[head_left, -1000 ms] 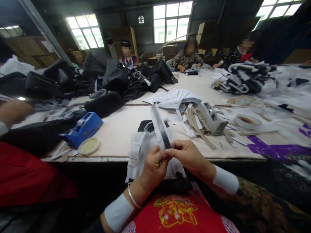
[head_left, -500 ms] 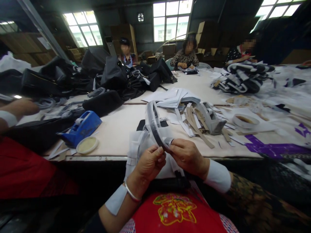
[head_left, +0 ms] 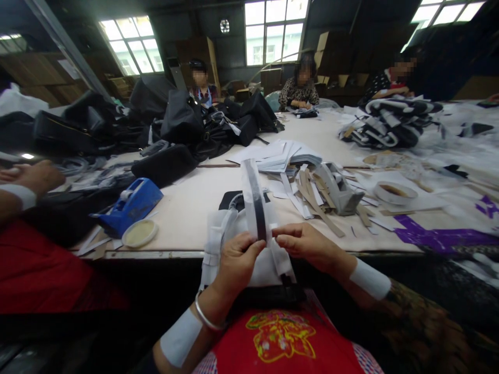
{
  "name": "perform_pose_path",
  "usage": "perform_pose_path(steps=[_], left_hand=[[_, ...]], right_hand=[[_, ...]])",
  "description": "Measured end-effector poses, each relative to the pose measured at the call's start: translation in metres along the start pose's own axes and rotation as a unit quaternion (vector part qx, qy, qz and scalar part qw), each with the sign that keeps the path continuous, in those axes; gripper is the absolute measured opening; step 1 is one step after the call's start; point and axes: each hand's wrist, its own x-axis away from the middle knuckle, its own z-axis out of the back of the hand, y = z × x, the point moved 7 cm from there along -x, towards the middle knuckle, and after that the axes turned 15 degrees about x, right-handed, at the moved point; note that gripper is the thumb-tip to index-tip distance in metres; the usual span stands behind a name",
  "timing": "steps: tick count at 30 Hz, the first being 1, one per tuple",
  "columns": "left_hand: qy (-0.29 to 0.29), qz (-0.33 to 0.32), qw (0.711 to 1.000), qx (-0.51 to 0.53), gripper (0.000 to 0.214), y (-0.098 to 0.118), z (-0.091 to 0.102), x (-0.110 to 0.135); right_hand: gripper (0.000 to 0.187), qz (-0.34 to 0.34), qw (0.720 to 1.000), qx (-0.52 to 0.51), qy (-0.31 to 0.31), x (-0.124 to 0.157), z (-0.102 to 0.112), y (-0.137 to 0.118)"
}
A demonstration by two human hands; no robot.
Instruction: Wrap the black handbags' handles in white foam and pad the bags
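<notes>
My left hand [head_left: 239, 259] is closed, thumb and fingers pinching the lower end of a dark bag strap [head_left: 259, 218] wrapped in whitish translucent sheet. The strap stands up in an arc above the hand. Just right of it is my right hand [head_left: 306, 244], thumb and forefinger drawn close together beside a small white bit at the strap's edge; what lies between the fingertips is too small to make out. Beneath both hands a bag covered in white wrapping [head_left: 214, 254] rests at the table's front edge, its black part [head_left: 230, 198] showing at the far end.
A blue tape dispenser [head_left: 130, 205] and a roll of tape [head_left: 140, 233] lie to the left. On the right are a grey tape dispenser [head_left: 341, 189], cardboard strips [head_left: 317, 202] and purple tape [head_left: 424, 231]. Black bags [head_left: 181, 122] pile up behind. A co-worker's hands [head_left: 35, 176] are at far left.
The strap has turned to show its wrapped face and stands straighter. My right hand has come off the strap's end and shifted slightly right. The left hand keeps its pinch.
</notes>
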Motion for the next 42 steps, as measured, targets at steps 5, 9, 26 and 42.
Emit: perform_pose_path(steps=[5,9,26,42], left_hand=[[-0.02,-0.139,0.984,-0.114,0.023,0.009,-0.016,0.014],[-0.034,-0.096,0.99,-0.098,0.02,0.001,-0.018,0.016],[0.011,0.229,0.913,0.338,0.031,-0.028,-0.008,0.018],[-0.076,-0.019,0.997,-0.002,0.024,0.002,0.002,0.029]], right_hand=[[0.03,-0.035,0.996,0.051,0.068,-0.002,-0.004,-0.009],[0.022,-0.006,0.978,0.148,0.146,0.001,-0.01,-0.022],[0.024,0.261,0.893,0.347,0.116,0.018,-0.029,-0.043],[0.021,-0.032,0.996,-0.052,0.071,0.004,-0.026,-0.027]])
